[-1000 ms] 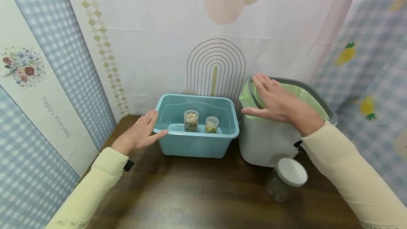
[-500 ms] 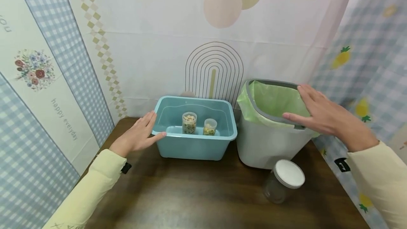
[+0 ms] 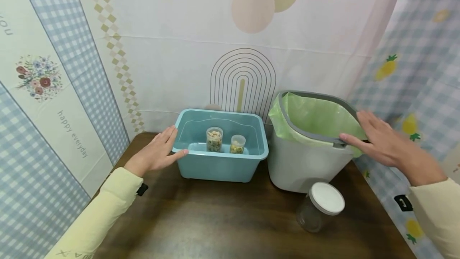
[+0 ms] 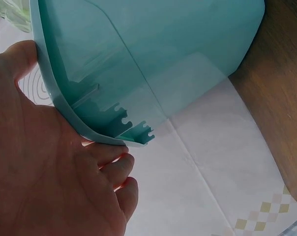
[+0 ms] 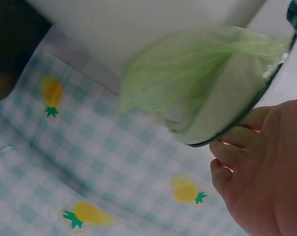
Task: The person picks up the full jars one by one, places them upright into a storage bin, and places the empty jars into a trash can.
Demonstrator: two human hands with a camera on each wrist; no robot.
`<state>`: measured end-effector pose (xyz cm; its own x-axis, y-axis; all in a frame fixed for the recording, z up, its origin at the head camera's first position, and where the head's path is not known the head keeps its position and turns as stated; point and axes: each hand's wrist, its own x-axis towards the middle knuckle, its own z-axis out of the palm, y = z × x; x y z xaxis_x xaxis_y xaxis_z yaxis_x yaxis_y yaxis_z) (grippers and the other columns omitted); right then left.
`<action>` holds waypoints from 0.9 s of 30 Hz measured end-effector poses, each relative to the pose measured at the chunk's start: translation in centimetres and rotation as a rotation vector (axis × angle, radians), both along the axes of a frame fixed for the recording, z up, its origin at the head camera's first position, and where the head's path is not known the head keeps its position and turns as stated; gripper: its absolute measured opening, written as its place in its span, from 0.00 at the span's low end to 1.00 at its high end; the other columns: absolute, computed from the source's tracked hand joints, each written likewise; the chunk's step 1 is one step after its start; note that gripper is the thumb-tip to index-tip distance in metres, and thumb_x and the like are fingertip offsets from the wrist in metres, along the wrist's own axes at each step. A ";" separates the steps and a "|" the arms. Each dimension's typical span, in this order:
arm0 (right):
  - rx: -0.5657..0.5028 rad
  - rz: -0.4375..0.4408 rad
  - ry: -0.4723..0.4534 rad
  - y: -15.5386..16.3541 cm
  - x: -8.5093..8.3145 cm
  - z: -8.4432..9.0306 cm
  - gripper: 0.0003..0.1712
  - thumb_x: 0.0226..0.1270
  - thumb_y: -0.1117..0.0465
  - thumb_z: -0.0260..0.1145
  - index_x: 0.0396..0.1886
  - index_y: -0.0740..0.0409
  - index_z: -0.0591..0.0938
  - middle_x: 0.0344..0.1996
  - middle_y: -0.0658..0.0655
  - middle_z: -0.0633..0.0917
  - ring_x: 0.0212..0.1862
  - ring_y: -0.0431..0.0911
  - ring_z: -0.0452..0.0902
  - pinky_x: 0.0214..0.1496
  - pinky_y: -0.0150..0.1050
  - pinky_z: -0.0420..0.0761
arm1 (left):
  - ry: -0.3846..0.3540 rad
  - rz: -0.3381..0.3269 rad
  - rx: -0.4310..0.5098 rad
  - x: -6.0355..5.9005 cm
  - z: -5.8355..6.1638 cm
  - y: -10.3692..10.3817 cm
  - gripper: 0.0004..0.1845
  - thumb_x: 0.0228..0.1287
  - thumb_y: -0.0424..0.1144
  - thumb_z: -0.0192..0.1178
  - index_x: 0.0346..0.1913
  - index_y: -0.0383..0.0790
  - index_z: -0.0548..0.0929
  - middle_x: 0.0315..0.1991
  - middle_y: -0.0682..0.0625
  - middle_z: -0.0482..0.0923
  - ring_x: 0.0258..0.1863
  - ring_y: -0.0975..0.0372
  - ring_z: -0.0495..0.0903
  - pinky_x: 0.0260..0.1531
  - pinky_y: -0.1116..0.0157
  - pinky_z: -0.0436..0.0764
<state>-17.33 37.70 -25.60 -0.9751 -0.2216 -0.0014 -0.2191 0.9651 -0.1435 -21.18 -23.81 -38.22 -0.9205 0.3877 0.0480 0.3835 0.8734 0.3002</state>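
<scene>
A light blue plastic tub [image 3: 221,167] stands on the dark wooden table. My left hand [image 3: 156,153] lies against its left front corner with fingers extended; in the left wrist view, thumb and fingers touch the outside of the rim. At the right stands a grey-white trash bin [image 3: 305,165] lined with a green bag [image 3: 316,111]. Flat and straight-fingered, my right hand [image 3: 391,145] touches the grey rim at the bin's right front corner. The right wrist view shows the hand [image 5: 271,172] against the rim's outside, beside the hanging bag edge. Neither hand grips anything.
Inside the tub are two small clear cups, a taller cup [image 3: 214,141] and a shorter cup [image 3: 237,144], both with pale and green pieces. A clear jar [image 3: 320,207] with a white lid stands before the bin. Patterned cloths [image 3: 172,63] hang behind and at both sides.
My right hand has moved rightward, from over the bin's opening to its right front corner, uncovering the bag's inside. The left hand stays at the tub's corner.
</scene>
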 end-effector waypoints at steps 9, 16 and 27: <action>-0.009 0.001 -0.022 1.1 -1.0 -2.2 0.55 0.86 0.35 0.44 0.84 0.73 0.34 0.81 0.82 0.39 0.82 0.79 0.33 0.78 0.79 0.40 | -0.005 0.012 -0.065 -0.3 0.3 0.6 0.54 0.81 0.69 0.43 0.84 0.24 0.41 0.86 0.31 0.35 0.86 0.38 0.40 0.84 0.37 0.44; 0.013 0.010 0.002 1.1 -1.3 -2.9 0.54 0.87 0.35 0.42 0.84 0.75 0.36 0.81 0.83 0.42 0.81 0.80 0.36 0.79 0.78 0.43 | -0.049 0.010 -0.138 -0.4 1.4 0.9 0.55 0.80 0.70 0.42 0.84 0.24 0.41 0.86 0.29 0.37 0.86 0.37 0.40 0.84 0.37 0.45; 0.028 0.021 0.003 1.0 -1.5 -2.8 0.54 0.87 0.35 0.41 0.84 0.76 0.37 0.80 0.84 0.43 0.81 0.80 0.38 0.79 0.77 0.44 | -0.035 -0.044 -0.188 -0.7 3.8 1.7 0.54 0.79 0.66 0.49 0.83 0.22 0.45 0.85 0.27 0.42 0.85 0.36 0.45 0.83 0.38 0.51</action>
